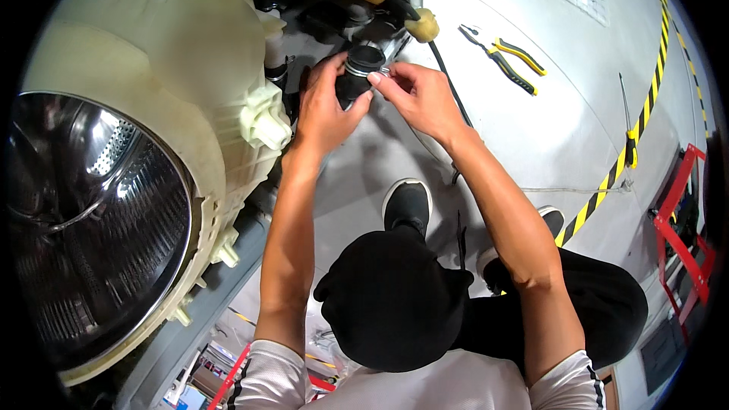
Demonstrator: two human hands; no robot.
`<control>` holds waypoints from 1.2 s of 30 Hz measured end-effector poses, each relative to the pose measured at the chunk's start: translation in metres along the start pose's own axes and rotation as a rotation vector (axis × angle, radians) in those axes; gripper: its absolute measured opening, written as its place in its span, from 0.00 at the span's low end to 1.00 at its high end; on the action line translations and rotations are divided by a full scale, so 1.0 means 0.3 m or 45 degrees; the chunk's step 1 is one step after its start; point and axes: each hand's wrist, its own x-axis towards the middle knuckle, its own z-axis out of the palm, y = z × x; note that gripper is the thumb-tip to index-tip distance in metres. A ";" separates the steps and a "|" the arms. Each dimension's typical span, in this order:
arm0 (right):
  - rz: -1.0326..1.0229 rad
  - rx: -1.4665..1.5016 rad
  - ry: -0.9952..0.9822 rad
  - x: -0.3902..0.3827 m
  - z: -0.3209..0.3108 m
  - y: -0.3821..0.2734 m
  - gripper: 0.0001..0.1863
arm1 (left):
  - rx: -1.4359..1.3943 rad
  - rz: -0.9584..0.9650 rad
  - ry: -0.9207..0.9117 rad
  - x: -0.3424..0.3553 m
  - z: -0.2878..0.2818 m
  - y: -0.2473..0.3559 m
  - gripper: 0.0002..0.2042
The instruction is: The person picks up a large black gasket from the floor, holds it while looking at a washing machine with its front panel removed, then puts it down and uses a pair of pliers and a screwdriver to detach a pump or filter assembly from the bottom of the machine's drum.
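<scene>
Black rubber hose, right of the cream tub: left hand curls round it, apparently steadying; right hand pinches its metal clamp. Pliers on the floor, presumably for easy reach.

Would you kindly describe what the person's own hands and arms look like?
The left hand and right hand wear no gloves, and no watch or bracelet shows. The left sleeve and right sleeve are short and whitish, with dark stripes down the outer side, leaving the forearms bare.
</scene>
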 end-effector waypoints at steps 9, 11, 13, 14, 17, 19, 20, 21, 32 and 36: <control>-0.499 -0.231 0.030 -0.084 0.022 0.006 0.18 | 0.369 0.123 -0.004 -0.081 0.000 0.036 0.28; -0.460 -0.176 0.050 -0.101 0.027 0.008 0.18 | 0.300 0.058 0.057 -0.082 0.012 0.059 0.29; -0.418 -0.153 0.087 -0.103 0.035 0.002 0.18 | 0.291 0.086 0.089 -0.081 0.013 0.054 0.30; -0.394 -0.170 0.086 -0.097 0.038 0.004 0.19 | 0.309 0.149 0.091 -0.083 0.014 0.032 0.30; -0.323 -0.200 0.093 -0.074 0.056 0.017 0.21 | 0.394 0.212 0.060 -0.092 0.021 0.000 0.32; -0.282 -0.205 0.104 -0.055 0.065 0.018 0.23 | 0.422 0.202 0.039 -0.085 0.022 -0.001 0.34; -0.274 -0.167 0.122 -0.044 0.072 0.016 0.23 | 0.395 0.166 0.065 -0.084 0.023 -0.001 0.34; -0.262 -0.129 0.138 -0.035 0.081 0.004 0.24 | 0.368 0.128 0.090 -0.089 0.026 -0.003 0.34; 0.201 0.062 -0.023 0.024 0.075 0.018 0.24 | 0.512 0.058 -0.103 -0.038 0.017 0.006 0.31; 0.295 0.359 -0.193 0.009 0.064 0.087 0.26 | 0.525 0.089 -0.074 -0.033 0.024 -0.005 0.28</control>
